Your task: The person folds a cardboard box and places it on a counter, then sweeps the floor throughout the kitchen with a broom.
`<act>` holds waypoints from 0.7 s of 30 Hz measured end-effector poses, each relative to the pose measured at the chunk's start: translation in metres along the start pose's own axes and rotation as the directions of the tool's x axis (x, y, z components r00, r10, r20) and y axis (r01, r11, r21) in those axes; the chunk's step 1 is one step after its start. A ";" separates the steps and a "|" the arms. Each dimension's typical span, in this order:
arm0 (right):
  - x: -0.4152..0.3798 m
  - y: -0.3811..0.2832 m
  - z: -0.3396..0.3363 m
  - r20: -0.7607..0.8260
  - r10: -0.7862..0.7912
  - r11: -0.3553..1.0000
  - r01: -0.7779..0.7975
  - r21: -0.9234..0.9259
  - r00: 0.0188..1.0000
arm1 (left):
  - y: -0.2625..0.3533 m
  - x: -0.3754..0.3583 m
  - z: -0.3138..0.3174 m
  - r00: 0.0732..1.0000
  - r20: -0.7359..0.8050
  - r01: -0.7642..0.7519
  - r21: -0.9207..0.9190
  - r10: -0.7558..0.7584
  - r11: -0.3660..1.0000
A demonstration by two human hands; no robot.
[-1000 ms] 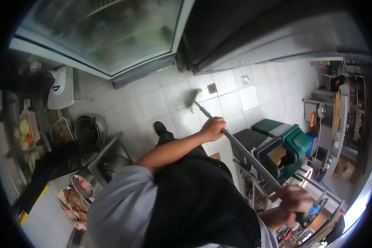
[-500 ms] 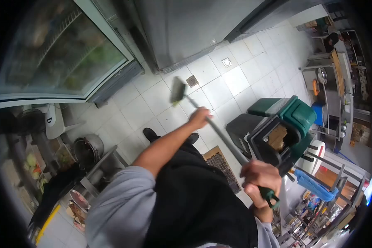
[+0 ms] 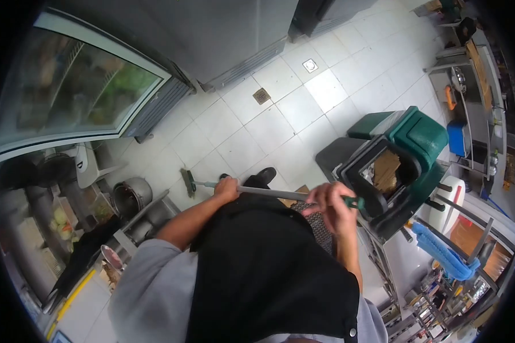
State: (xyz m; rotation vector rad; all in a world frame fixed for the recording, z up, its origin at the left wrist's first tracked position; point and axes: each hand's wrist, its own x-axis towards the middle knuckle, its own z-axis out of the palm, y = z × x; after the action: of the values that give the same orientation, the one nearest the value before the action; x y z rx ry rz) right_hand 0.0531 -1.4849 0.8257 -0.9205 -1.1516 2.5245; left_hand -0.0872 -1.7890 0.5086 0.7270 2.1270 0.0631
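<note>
A broom (image 3: 269, 192) with a grey pole crosses in front of my black apron, its green-topped bristle head (image 3: 187, 182) low over the tiles at the left. My left hand (image 3: 227, 189) is wrapped round the pole toward the head end. Near the green grip at the other end is my right hand (image 3: 333, 209), its fingers bent loosely round the pole with some of them lifted. Below the pole, my dark shoes (image 3: 264, 175) show on the white tiled floor (image 3: 234, 150).
Dark and green bins (image 3: 416, 143), one holding cardboard, stand close on my right. A glass-door fridge (image 3: 77, 86) and a grey cabinet (image 3: 234, 34) line the far side. A metal pot (image 3: 133, 197) sits at the left. A drain (image 3: 261, 96) is set in the floor.
The broom head has swung from ahead of me to the left, near my feet. My left hand has moved left and closer; my right hand has risen and its grip has loosened.
</note>
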 end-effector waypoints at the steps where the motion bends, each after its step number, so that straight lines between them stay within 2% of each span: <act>1: 0.000 0.000 -0.005 0.076 -0.037 0.998 0.040 -0.042 0.996 | -0.001 0.008 0.011 0.998 0.060 -0.006 0.019 0.005 1.000; 2: 0.000 -0.003 -0.007 0.149 -0.074 0.993 0.087 -0.081 0.986 | 0.007 0.012 0.010 0.993 0.120 -0.016 0.039 0.011 0.999; 3: -0.004 -0.007 -0.008 0.214 -0.106 0.984 0.133 -0.117 0.971 | 0.024 0.020 0.013 0.992 0.096 -0.085 0.033 0.081 0.996; 5: -0.015 -0.055 0.000 0.332 -0.243 0.857 0.362 -0.367 0.912 | 0.088 0.054 0.010 0.975 -0.010 -0.222 -0.015 0.221 0.975; 6: -0.022 -0.074 0.003 0.293 -0.329 0.799 0.430 -0.421 0.898 | 0.114 0.079 0.019 0.925 -0.125 -0.373 -0.117 0.359 0.921; 7: -0.034 -0.091 0.010 0.196 -0.423 0.753 0.464 -0.466 0.884 | 0.155 0.090 0.003 0.913 -0.163 -0.389 -0.075 0.374 0.918; 9: -0.048 -0.113 0.004 0.264 -0.478 0.678 0.543 -0.496 0.838 | 0.220 0.110 -0.033 0.875 -0.212 -0.467 -0.135 0.435 0.874; 12: -0.073 -0.129 0.025 0.293 -0.594 0.532 0.640 -0.555 0.749 | 0.267 0.117 -0.073 0.742 -0.394 -0.634 -0.154 0.541 0.758; 13: -0.086 -0.145 0.016 0.361 -0.532 0.534 0.635 -0.559 0.766 | 0.274 0.108 -0.085 0.722 -0.385 -0.661 -0.140 0.575 0.737; 14: -0.101 -0.153 0.011 0.336 -0.585 0.533 0.662 -0.527 0.739 | 0.277 0.093 -0.094 0.701 -0.377 -0.687 -0.127 0.606 0.716; 15: -0.110 -0.172 0.002 0.431 -0.522 0.570 0.677 -0.465 0.736 | 0.276 0.078 -0.098 0.680 -0.368 -0.710 -0.116 0.634 0.694; 16: -0.119 -0.188 -0.004 0.523 -0.454 0.612 0.679 -0.406 0.722 | 0.269 0.064 -0.097 0.652 -0.315 -0.746 -0.100 0.690 0.659; 17: -0.120 -0.194 -0.001 0.543 -0.413 0.654 0.653 -0.382 0.731 | 0.257 0.050 -0.096 0.619 -0.259 -0.779 -0.086 0.741 0.621; 19: -0.113 -0.203 0.006 0.583 -0.332 0.733 0.592 -0.335 0.742 | 0.232 0.022 -0.096 0.631 0.011 -0.765 -0.154 0.775 0.625; 21: -0.090 -0.176 0.025 0.449 -0.349 0.796 0.513 -0.321 0.823 | 0.217 0.024 -0.096 0.573 0.271 -0.795 -0.044 0.773 0.605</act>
State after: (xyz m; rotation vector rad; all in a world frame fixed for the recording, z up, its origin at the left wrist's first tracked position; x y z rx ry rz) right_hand 0.0980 -1.4212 1.0092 -0.1821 -1.8451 2.1300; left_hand -0.0671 -1.5768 0.6152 1.6088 1.3975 0.3425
